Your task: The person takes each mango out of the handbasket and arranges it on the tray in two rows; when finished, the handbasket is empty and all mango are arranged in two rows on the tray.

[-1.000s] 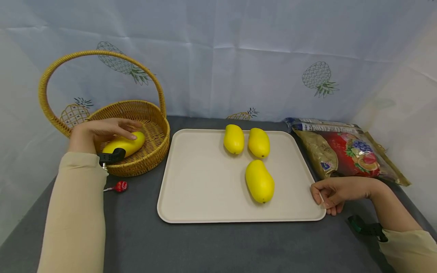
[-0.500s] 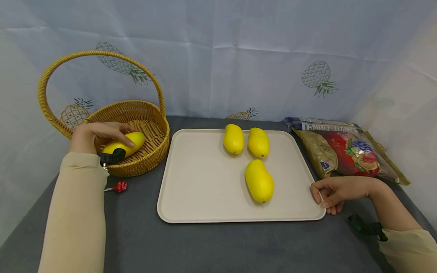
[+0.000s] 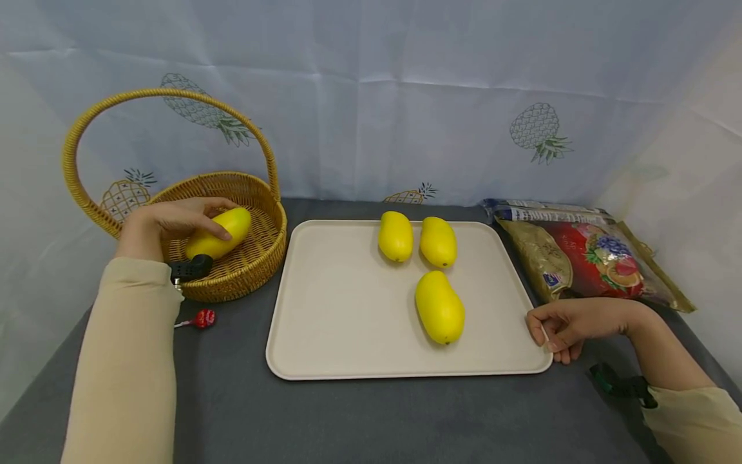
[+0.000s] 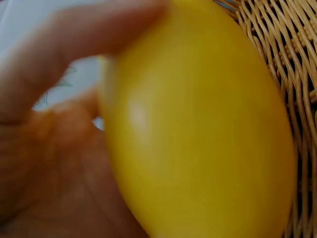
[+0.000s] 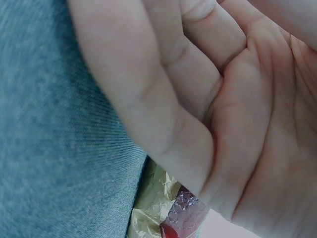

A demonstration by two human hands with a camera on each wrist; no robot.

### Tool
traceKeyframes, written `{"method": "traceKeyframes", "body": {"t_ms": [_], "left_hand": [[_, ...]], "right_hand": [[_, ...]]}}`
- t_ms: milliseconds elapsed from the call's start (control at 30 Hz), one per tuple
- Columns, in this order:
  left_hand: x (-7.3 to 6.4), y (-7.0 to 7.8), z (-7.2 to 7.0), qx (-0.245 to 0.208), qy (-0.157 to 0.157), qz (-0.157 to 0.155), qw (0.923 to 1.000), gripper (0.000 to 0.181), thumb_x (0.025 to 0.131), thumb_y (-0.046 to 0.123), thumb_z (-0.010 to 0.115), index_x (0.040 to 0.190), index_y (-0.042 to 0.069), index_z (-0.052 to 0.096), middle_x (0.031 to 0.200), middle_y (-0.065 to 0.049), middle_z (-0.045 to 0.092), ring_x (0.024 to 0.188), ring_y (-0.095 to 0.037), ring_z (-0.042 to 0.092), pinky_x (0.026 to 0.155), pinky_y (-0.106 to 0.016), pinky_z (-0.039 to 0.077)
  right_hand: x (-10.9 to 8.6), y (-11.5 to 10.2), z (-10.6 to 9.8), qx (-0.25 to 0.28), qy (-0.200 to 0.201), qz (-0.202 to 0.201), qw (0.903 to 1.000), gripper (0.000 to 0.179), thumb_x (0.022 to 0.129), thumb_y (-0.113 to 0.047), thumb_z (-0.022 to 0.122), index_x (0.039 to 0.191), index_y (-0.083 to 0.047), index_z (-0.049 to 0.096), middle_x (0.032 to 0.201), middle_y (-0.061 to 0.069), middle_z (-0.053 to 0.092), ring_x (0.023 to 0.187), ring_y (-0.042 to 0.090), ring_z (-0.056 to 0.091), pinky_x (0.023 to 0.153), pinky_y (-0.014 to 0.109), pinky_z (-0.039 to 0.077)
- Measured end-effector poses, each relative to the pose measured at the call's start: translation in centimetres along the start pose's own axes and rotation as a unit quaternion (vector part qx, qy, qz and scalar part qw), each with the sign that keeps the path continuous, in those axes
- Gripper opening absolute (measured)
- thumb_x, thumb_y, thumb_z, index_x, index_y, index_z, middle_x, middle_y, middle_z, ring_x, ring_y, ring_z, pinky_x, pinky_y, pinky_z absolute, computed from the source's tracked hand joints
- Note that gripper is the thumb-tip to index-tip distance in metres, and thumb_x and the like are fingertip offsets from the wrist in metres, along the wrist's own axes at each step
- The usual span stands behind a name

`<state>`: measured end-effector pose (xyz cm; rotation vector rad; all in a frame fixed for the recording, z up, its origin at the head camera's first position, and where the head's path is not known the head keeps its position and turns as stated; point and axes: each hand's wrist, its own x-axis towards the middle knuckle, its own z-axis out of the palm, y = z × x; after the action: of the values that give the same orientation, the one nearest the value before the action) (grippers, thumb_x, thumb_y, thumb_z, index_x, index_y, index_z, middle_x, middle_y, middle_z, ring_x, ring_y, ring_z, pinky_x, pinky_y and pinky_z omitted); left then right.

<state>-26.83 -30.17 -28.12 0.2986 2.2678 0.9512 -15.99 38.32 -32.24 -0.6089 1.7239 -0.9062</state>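
In the head view my left hand (image 3: pixel 176 216) grips a yellow mango (image 3: pixel 236 223) from above, inside the wicker basket (image 3: pixel 234 289) on the left. The left wrist view shows this mango (image 4: pixel 203 129) large, with the thumb and fingers round its side and woven wall beyond. My right hand (image 3: pixel 582 324) is at the near right corner of the beige tray (image 3: pixel 342 309), thumb and curled fingers pinching its rim. Three mangoes lie on the tray: one at the back (image 3: pixel 396 236), another beside it (image 3: pixel 438 241), and a third nearer (image 3: pixel 440 308).
A shiny bag with fruit pictures (image 3: pixel 599 258) lies behind my right hand. A red lollipop (image 3: pixel 204 318) is in front of the basket, by my left sleeve. The basket's tall handle (image 3: pixel 168 91) arches over my left hand. A pineapple-print cloth (image 3: pixel 371 129) hangs behind the table.
My left hand has closed round the mango in the basket. It has raised the mango slightly and shifted it to the right. The right hand and tray have stayed in place.
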Motion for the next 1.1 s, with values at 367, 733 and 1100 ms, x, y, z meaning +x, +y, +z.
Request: {"method": "traceKeyframes", "body": {"t_ms": [367,733,1100], "left_hand": [[-0.8,3.7,0.3,-0.051,0.065,0.072,0.994,0.075,0.094,0.017,0.064,0.154,0.016,0.02,0.149,-0.004,0.033,0.116,-0.017,0.05,0.091,-0.036,0.052],[-1.6,6.6,1.4,-0.059,0.059,0.106,0.9909,0.065,0.094,0.018,0.061,0.15,0.018,0.028,0.139,-0.002,0.042,0.115,-0.02,0.053,0.089,-0.037,0.055],[-1.5,9.8,3.1,-0.074,0.021,0.154,0.9851,0.06,0.093,0.013,0.063,0.142,0.021,0.03,0.13,-0.011,0.052,0.108,-0.029,0.063,0.089,-0.044,0.057]], "right_hand": [[-0.1,-0.2,0.1,0.001,-0.001,-0.002,1.0,0.013,0.1,-0.007,0.053,0.103,0.006,0.052,0.088,0.028,0.063,0.074,0.009,0.069,0.065,0.031,0.061],[-0.1,-0.3,0.2,0.002,-0.002,-0.01,1.0,0.013,0.1,-0.006,0.052,0.102,0.007,0.051,0.088,0.03,0.062,0.073,0.017,0.07,0.065,0.032,0.061],[0.0,-0.2,0.1,-0.003,0.003,0.005,1.0,0.013,0.1,-0.007,0.053,0.103,0.005,0.052,0.088,0.026,0.064,0.074,0.005,0.069,0.066,0.029,0.061]]}}
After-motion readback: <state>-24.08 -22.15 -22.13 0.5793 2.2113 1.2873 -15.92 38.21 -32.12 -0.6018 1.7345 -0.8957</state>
